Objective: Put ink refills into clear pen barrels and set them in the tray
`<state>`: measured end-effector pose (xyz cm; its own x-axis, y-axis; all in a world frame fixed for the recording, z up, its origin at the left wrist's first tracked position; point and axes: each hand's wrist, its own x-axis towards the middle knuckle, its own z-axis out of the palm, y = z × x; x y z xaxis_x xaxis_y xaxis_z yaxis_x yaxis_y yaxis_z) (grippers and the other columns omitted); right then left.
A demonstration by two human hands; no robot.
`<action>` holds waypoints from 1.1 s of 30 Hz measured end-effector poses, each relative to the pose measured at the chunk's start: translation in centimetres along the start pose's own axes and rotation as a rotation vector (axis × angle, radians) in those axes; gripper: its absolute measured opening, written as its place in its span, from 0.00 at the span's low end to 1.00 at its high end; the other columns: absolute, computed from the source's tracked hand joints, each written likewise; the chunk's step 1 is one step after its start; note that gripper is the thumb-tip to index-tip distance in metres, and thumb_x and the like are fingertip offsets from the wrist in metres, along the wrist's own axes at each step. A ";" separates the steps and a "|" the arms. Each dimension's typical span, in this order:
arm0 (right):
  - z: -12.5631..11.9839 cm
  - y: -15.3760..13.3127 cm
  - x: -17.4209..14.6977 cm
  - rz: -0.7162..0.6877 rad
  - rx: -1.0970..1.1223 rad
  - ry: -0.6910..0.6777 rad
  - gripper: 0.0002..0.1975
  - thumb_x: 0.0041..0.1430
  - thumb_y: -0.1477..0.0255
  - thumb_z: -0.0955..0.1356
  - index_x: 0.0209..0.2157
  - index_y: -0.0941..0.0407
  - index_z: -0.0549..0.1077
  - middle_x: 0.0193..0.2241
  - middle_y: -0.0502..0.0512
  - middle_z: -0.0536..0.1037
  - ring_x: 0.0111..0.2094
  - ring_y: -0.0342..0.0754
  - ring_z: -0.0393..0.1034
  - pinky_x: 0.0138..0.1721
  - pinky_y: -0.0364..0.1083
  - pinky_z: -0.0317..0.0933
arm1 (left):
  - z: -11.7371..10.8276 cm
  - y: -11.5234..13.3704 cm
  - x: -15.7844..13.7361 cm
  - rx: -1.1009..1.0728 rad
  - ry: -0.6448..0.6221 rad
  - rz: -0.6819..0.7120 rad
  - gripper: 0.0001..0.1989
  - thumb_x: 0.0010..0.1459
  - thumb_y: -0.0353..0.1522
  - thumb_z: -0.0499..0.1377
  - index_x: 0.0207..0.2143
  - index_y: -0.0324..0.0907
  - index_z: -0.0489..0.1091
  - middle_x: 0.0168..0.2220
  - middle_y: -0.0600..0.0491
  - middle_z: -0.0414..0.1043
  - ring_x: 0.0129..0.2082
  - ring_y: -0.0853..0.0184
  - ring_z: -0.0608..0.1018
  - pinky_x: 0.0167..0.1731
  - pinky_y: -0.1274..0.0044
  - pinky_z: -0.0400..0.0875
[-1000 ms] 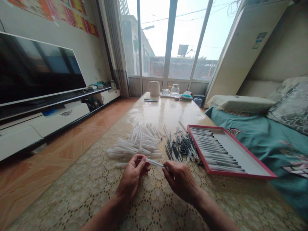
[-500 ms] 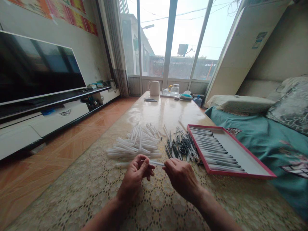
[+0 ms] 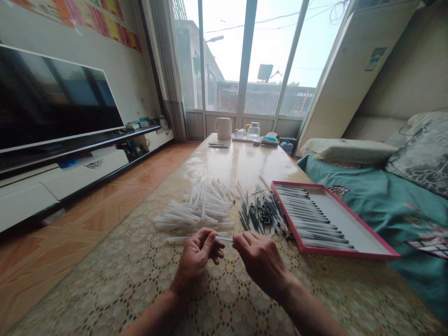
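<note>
taking the pink-rimmed tray [image 3: 345,210] as the landmark, the white tube [image 3: 224,239] is held out to its left, over the patterned tablecloth [image 3: 224,298]; the left hand [image 3: 199,254] has thumb and fingers clamped on one end, while the right hand [image 3: 259,255] has its fingertips pinched together at the other, hiding whatever they cover there. to do this well, i'd keep both grips in one straight line so the thin tube doesn't bow, and press gently along its length. the dark parts [image 3: 262,214] lie just left of the tray and the loose white tubes [image 3: 196,210] farther left, so i'd avoid brushing either heap
</note>
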<state>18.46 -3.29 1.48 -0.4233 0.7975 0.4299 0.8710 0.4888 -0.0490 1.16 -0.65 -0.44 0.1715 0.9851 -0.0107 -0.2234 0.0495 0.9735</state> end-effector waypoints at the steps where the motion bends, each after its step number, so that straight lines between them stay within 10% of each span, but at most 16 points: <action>1: 0.0 -0.1 -0.1 0.007 0.016 -0.011 0.06 0.64 0.74 0.60 0.33 0.54 0.65 0.27 0.50 0.72 0.29 0.45 0.64 0.28 0.43 0.46 | 0.1 -0.1 -0.1 0.003 0.011 0.003 0.14 0.51 0.41 0.60 0.31 0.39 0.65 0.23 0.52 0.75 0.18 0.70 0.74 0.17 0.80 0.67; 18: 0.4 0.4 0.0 0.320 0.851 -0.252 0.14 0.60 0.67 0.61 0.28 0.59 0.74 0.17 0.45 0.63 0.20 0.38 0.55 0.22 0.38 0.48 | 0.5 0.2 -0.9 0.037 -0.041 0.089 0.11 0.52 0.39 0.60 0.30 0.39 0.67 0.20 0.54 0.73 0.18 0.71 0.73 0.17 0.80 0.66; 24: -0.2 2.7 -0.1 0.380 0.635 -0.144 0.13 0.61 0.68 0.60 0.31 0.58 0.72 0.20 0.49 0.71 0.22 0.41 0.63 0.25 0.39 0.53 | 0.5 -0.1 -0.3 0.059 -0.011 0.040 0.24 0.54 0.44 0.57 0.49 0.38 0.60 0.25 0.52 0.74 0.18 0.69 0.74 0.16 0.79 0.66; 33: -6.9 9.0 -0.2 0.577 0.093 0.059 0.11 0.60 0.71 0.60 0.41 0.55 0.71 0.26 0.54 0.78 0.28 0.47 0.72 0.29 0.42 0.57 | 0.3 0.3 -0.2 0.060 0.075 0.054 0.23 0.51 0.44 0.58 0.43 0.38 0.62 0.21 0.56 0.72 0.16 0.71 0.72 0.13 0.81 0.62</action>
<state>28.11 -1.52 7.16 0.1299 0.9242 0.3592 0.9298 0.0123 -0.3679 1.35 -0.85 -0.04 0.0875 0.9958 0.0276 -0.1725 -0.0121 0.9849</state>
